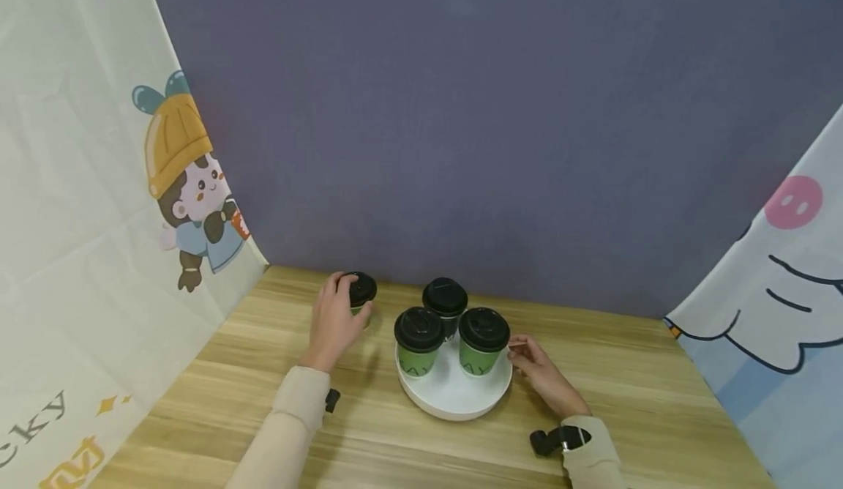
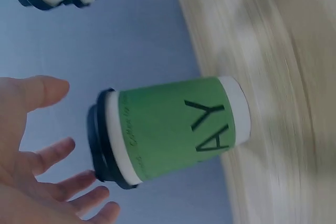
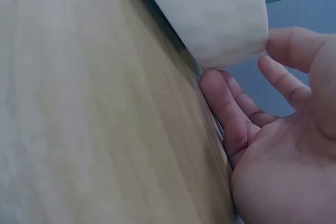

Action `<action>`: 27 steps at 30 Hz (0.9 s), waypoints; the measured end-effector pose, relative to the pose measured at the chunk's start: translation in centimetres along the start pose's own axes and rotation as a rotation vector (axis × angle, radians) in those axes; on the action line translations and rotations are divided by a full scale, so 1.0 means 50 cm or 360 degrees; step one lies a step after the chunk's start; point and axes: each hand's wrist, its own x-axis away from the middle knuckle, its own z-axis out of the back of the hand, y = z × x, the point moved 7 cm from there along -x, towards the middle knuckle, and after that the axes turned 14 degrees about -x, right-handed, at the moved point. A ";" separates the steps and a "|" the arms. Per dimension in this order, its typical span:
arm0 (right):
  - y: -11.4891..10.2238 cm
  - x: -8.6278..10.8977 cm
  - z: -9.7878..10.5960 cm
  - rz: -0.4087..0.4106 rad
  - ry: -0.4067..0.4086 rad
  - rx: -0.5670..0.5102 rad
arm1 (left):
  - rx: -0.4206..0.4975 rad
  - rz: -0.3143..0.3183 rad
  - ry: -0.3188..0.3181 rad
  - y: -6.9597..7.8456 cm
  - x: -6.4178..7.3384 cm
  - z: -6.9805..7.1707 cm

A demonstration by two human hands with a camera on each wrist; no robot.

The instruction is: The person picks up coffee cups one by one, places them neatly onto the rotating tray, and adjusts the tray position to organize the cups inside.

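Note:
At the back left of the table stands a green paper coffee cup (image 2: pixel 173 127) with a black lid, upright. My left hand (image 1: pixel 334 320) is around its lid with thumb and fingers spread; in the left wrist view a fingertip is at the lid's edge and the thumb is apart from it. A white round tray (image 1: pixel 454 399) carries three lidded cups: a front left cup (image 1: pixel 418 361), a front right cup (image 1: pixel 479 361) and a back cup (image 1: pixel 445 297). At the tray's right edge my right hand (image 1: pixel 541 372) pinches the rim, thumb on the side wall, a fingertip at the bottom edge.
The wooden table (image 1: pixel 369 438) runs back to a grey-purple wall (image 1: pixel 461 123). Printed cloths hang at both sides, the left cloth (image 1: pixel 79 181) with a cartoon figure, the right cloth (image 1: pixel 777 313) with a pink snout.

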 end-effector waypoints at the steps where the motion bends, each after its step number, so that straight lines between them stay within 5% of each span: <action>1: 0.001 -0.001 0.000 -0.0004 -0.0005 0.0001 | 0.0001 0.0009 -0.0027 -0.006 -0.006 -0.004; 18: 0.006 -0.003 0.004 -0.0012 -0.0037 0.0011 | -0.0061 0.0047 -0.0280 -0.048 -0.074 -0.075; 27: 0.007 -0.006 0.007 -0.0005 -0.0040 -0.0005 | -0.0042 0.0084 -0.0232 -0.063 -0.075 -0.095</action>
